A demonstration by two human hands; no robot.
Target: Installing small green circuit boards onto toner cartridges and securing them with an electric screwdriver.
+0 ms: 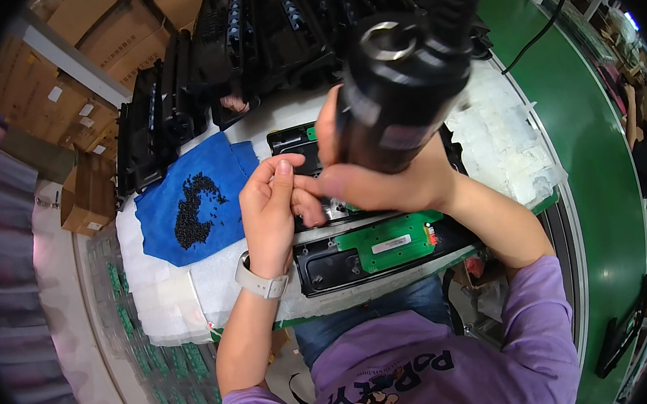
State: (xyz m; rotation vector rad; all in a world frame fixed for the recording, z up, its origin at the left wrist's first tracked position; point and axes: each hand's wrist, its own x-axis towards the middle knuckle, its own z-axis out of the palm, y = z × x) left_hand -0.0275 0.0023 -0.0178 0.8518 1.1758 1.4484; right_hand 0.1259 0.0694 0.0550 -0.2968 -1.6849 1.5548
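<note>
My right hand is wrapped round a black electric screwdriver, which stands upright with a metal ring and a coiled cable at its top. Its lower end is hidden behind that hand. Close by on the left, my left hand has thumb and forefinger pressed together; anything between them is too small to make out. Beneath both hands lies a black plastic housing, largely covered by them. Nearer to me is a second black housing with a green circuit board in it.
Small black screws lie heaped on a blue cloth at the left. Several black housings are stacked along the far side. White foam sheeting covers the bench, beside a green surface. Cardboard boxes stand at the left.
</note>
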